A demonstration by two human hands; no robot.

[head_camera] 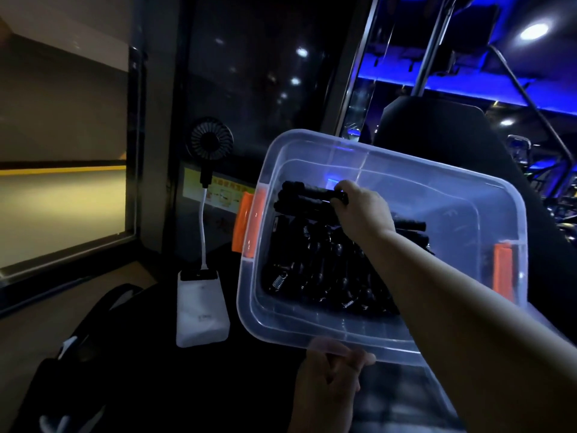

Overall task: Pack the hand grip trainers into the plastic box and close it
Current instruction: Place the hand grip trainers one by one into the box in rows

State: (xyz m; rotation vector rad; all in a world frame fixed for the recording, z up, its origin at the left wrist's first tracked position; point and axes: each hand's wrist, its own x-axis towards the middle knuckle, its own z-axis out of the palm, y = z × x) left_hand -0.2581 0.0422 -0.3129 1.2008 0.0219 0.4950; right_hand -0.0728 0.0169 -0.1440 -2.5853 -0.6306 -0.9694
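Observation:
A clear plastic box (290,320) with orange latches (249,223) is tilted toward me, lid off. Several black hand grip trainers (315,276) with metal springs lie piled on its floor. My right hand (362,210) reaches inside and grips the black handles of one trainer (309,195) near the far left wall. My left hand (331,379) pinches the box's near rim from below and holds it up. The lid seems to lie under the box at the lower right, blurred.
A white power bank (199,310) with a small black clip fan (211,142) on a white stalk stands left of the box. A dark bag (93,339) lies at the lower left. A black seat back (437,129) and gym machines stand behind.

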